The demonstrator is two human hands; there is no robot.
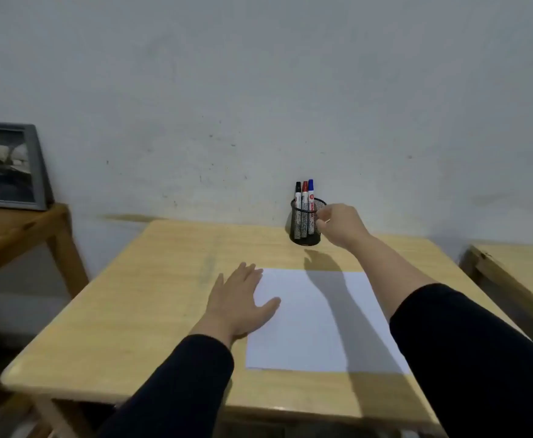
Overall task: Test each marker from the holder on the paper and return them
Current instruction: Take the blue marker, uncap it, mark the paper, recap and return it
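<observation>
Our left hand (241, 300) lies flat and spread, holding nothing, pinning the left edge of the white paper sheet (315, 320) to the pale wooden table (151, 311). Farther out, our right hand (337, 224) has its fingers curled, empty, beside the black mesh holder (303, 237). Just left of those fingers stand the black-capped marker (298, 192), red-capped marker (304, 192) and blue-capped marker (310, 191). We judge we are picking a marker; next we pinch the nearest one and lift.

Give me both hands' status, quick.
Left hand: open, flat on the paper.
Right hand: beside the holder, fingers curled; grip cannot be told.
</observation>
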